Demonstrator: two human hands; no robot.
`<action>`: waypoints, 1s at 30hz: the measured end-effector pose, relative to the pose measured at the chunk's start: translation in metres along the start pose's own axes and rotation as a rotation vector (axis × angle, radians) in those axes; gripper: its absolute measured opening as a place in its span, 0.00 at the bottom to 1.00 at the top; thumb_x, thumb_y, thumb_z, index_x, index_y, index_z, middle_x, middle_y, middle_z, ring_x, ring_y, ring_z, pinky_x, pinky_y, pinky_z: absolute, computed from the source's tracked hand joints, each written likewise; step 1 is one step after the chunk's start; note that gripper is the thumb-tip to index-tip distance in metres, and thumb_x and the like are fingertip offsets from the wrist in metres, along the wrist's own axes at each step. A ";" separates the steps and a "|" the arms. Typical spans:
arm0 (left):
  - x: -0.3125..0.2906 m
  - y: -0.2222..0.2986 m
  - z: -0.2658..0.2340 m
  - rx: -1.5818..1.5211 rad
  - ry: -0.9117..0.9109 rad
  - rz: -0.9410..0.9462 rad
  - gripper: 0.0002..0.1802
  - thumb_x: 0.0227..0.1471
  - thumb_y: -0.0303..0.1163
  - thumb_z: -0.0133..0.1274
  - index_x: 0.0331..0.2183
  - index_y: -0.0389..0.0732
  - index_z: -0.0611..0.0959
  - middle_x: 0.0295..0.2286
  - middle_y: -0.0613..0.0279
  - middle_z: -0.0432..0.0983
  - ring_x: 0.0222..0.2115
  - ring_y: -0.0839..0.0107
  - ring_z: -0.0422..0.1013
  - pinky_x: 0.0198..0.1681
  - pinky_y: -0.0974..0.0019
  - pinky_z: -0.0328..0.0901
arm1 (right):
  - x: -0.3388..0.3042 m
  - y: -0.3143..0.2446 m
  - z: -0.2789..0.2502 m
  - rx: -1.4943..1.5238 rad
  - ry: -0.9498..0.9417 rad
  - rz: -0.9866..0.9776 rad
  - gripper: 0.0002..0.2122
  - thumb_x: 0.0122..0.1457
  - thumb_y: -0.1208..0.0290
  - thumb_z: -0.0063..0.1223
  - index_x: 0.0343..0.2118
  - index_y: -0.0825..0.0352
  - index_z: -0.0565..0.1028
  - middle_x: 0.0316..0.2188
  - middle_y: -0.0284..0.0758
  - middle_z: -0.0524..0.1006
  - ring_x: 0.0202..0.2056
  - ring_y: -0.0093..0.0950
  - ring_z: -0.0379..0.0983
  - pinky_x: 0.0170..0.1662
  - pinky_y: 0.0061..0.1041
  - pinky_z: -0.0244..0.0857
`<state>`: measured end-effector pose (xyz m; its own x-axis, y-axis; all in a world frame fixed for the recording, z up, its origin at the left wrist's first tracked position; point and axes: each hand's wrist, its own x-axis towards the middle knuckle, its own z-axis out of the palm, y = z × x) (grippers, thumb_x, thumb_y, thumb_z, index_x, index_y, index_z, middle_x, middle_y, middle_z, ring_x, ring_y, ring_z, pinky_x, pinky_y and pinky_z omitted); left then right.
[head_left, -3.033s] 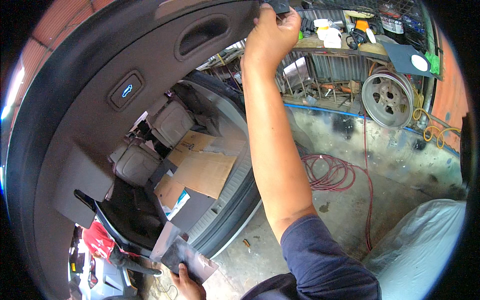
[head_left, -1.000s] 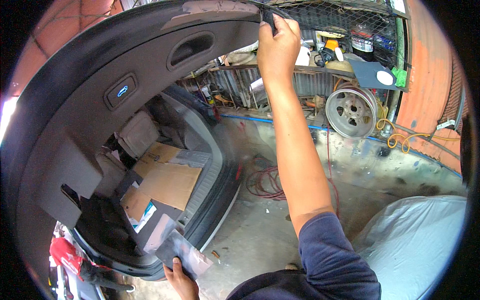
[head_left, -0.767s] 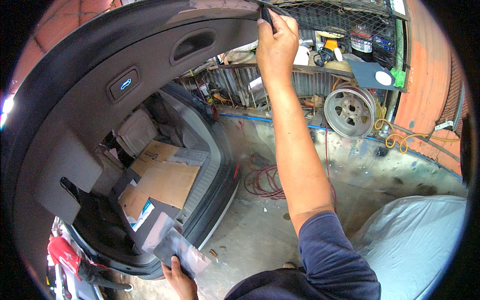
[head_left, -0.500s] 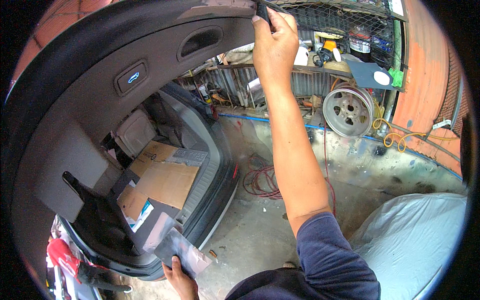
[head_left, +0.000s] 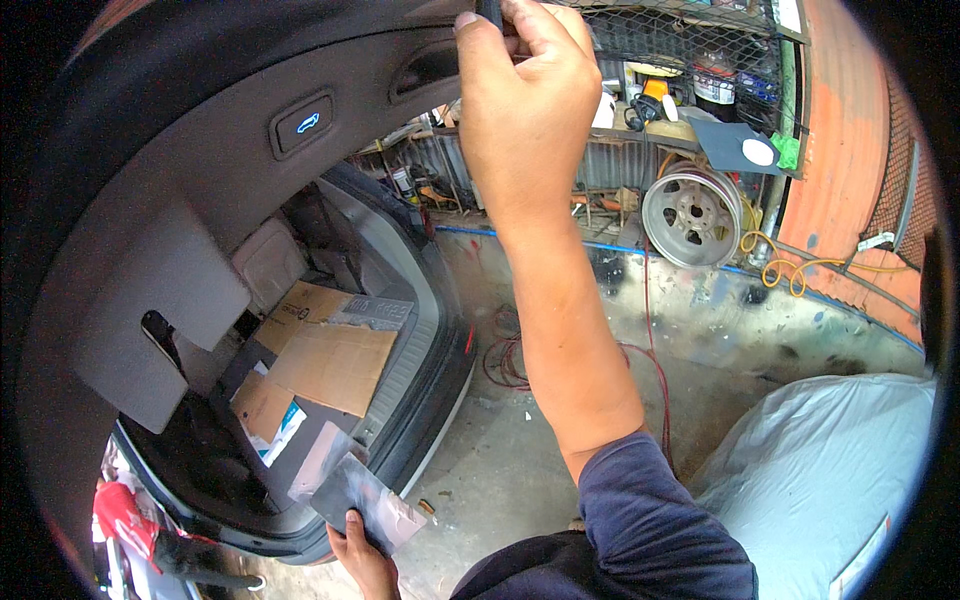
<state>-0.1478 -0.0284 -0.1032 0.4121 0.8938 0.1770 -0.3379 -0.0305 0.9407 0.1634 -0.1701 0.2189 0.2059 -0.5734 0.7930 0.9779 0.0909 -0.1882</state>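
Note:
Raised at the top of the view, my right hand (head_left: 530,110) pinches a small dark flat piece (head_left: 489,12) between thumb and fingers. It is up against the edge of a car's lifted tailgate (head_left: 225,135), whose lining carries a lit button (head_left: 304,124). Most of the dark piece is hidden by the hand or cut off by the frame. Low in the view, my left hand (head_left: 365,562) grips a flat dark plate (head_left: 362,497) smeared with pinkish-grey paste. A pale pinkish sheet (head_left: 322,462) shows behind that plate.
Cardboard sheets (head_left: 335,365) lie in the open cargo area. A red hose (head_left: 505,360) is coiled on the concrete floor. By the far wall is a wheel rim (head_left: 692,215), below a cluttered shelf (head_left: 610,150). A grey cover (head_left: 815,480) drapes something at right.
My right hand has shifted left along the tailgate edge and looks larger. A pinkish-grey smeared patch on that edge has gone out of sight. My left hand stays put with the plate.

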 end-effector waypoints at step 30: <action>0.027 0.023 0.124 -0.437 -0.336 -0.377 0.19 0.60 0.31 0.51 0.51 0.35 0.70 0.44 0.56 0.75 0.42 0.67 0.75 0.48 0.62 0.70 | -0.170 -0.058 -0.219 0.114 -0.621 0.956 0.19 0.58 0.85 0.56 0.52 0.74 0.69 0.39 0.38 0.76 0.37 0.24 0.76 0.39 0.21 0.70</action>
<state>-0.0398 -0.0604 -0.0410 0.7866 0.6174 0.0062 -0.4018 0.5043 0.7644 0.0637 -0.2562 -0.0313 0.8181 0.2678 0.5090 0.4030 0.3646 -0.8395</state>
